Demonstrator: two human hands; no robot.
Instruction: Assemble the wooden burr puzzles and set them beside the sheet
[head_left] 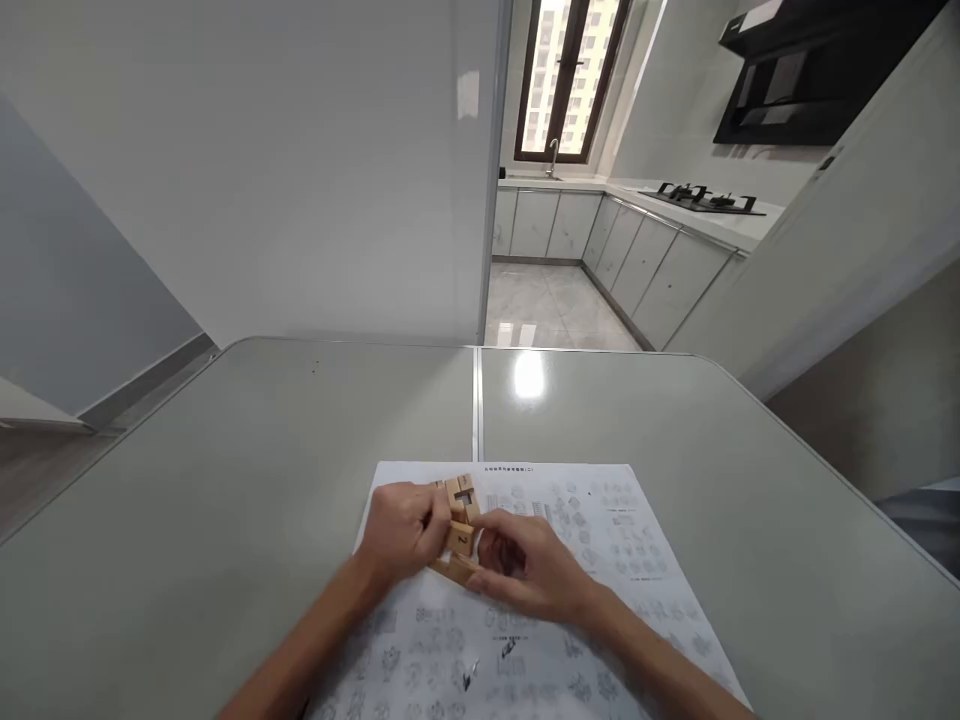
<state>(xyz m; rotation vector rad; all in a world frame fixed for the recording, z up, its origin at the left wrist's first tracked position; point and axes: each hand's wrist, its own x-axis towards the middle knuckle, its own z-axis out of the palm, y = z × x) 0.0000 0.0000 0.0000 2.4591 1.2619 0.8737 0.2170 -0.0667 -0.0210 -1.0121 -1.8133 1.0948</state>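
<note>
left hand and right hand grasp wooden puzzle over printed sheet on grey table, kitchen beyond.

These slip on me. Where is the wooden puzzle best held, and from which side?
By its flanks, one hand from each side, as the left hand and right hand clasp the puzzle. Its blocks jut out front and back, so a sideways grip probably holds them together.

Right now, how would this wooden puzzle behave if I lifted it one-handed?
Probably stiff and light: the wooden puzzle is made of small blocks. Its visible gaps suggest pieces may slide apart. With flat faces, it's unlikely to roll.
</note>
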